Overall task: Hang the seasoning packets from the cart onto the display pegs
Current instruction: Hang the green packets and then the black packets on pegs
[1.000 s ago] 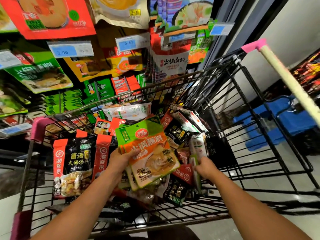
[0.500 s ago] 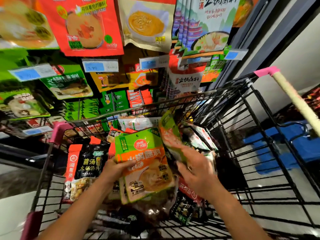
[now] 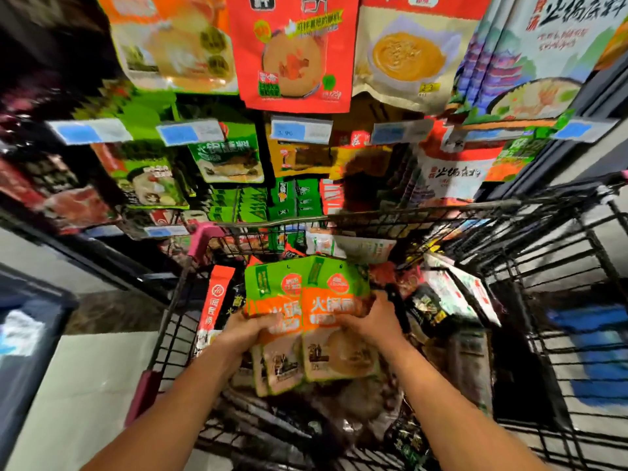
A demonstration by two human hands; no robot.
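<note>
Seasoning packs (image 3: 292, 52) hanging on the display fill the top of the view; a white pack (image 3: 543, 45) at upper right reads 火锅底料. Below stands the black wire cart (image 3: 424, 212) with pink corners, heaped with loose packets. Above that heap is a fanned bunch of green-and-orange packets (image 3: 334, 294) lettered 火锅. The left hand (image 3: 251, 329) grips its left edge and the right hand (image 3: 370, 326) its right edge. One blue price tag (image 3: 300, 130) reads 3.90.
</note>
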